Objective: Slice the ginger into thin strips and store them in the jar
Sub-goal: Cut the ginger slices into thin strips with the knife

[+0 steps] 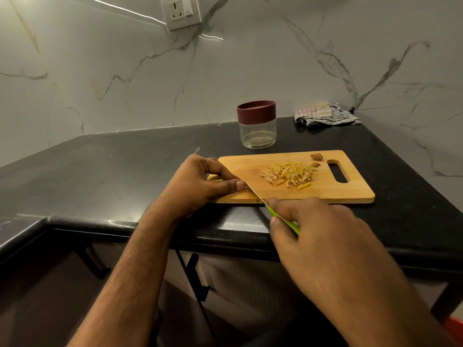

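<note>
Now the left hand (pixel 200 181) rests on the left end of the wooden cutting board (pixel 325 189), with its fingers curled and the fingertips pressed together beside the knife blade; whatever small piece it pinches there is hidden under the fingers, so I cannot tell it for sure. Its thumb lies flat along the board's near edge, touching the blade. The right hand (pixel 318 236) grips the green handle of the knife (pixel 283 219), fingers closed round it, and the blade runs up and to the left with its tip at the left thumb. A heap of ginger strips (pixel 288 174) lies in the middle of the board, pale yellow and thin, well apart from both hands. Two small brown ginger ends (pixel 316 160) sit just beside the heap, near the board's handle slot. Behind the board stands the jar (pixel 257 131) on the black bench (pixel 100 171), upright, clear glass, with its dark red lid (pixel 256 111) on. A striped cloth (pixel 325 115) lies crumpled in the far corner of the bench, against the marble wall (pixel 125 71)
</note>
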